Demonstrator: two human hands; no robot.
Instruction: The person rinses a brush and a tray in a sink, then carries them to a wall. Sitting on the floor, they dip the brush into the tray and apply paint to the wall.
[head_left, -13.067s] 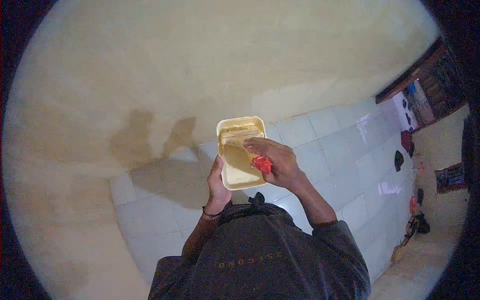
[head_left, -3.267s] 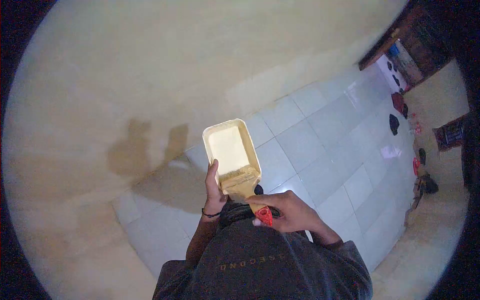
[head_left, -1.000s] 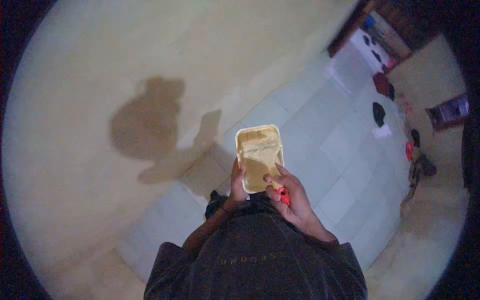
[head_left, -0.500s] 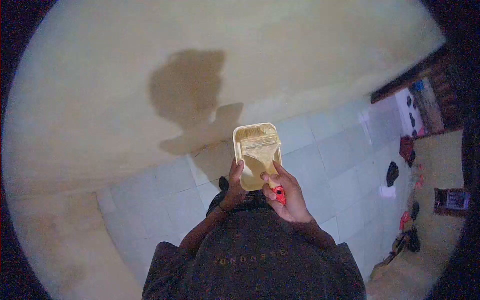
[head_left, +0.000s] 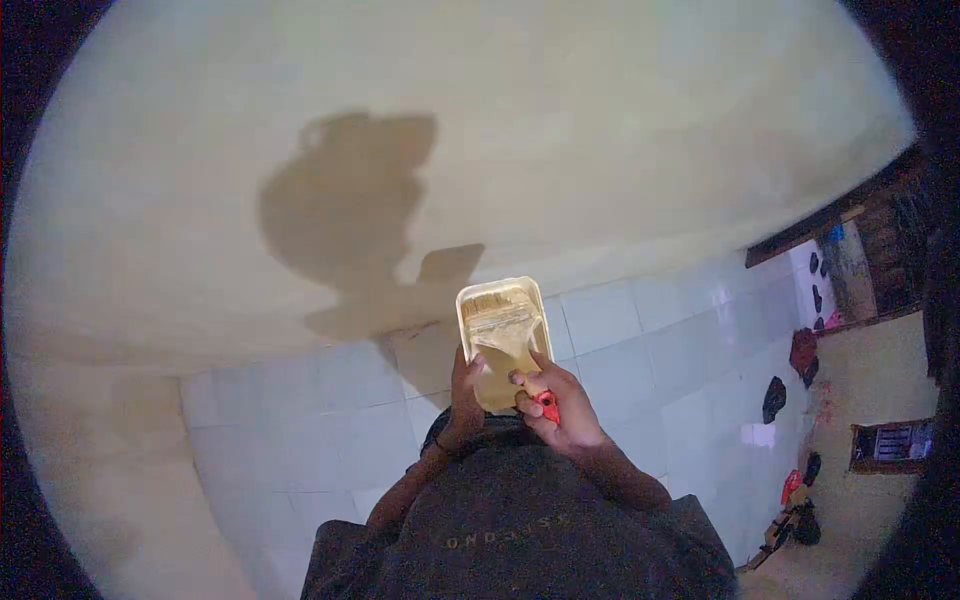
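My left hand (head_left: pixel 466 395) grips the left side of a small cream-coloured plastic tub (head_left: pixel 488 388), its thumb over the rim. Closed round the red-tipped handle of a wide paintbrush (head_left: pixel 508 330) is my right hand (head_left: pixel 566 404). The brush lies over the tub's opening, its paint-coated bristles near the far end. Pale paint covers the ferrule and the upper part of the handle. How much paint is in the tub cannot be made out.
A cream wall (head_left: pixel 620 140) rises ahead, with my shadow on it. Pale tiles (head_left: pixel 340 400) cover the floor. To the right are a doorway (head_left: pixel 840 270), dark footwear (head_left: pixel 774 399) and a pile of items (head_left: pixel 797 515) along another wall.
The view has shifted, so the tub, brush and both hands appear slightly lower and further left. Both hands keep their holds, and the brush stays over the tub.
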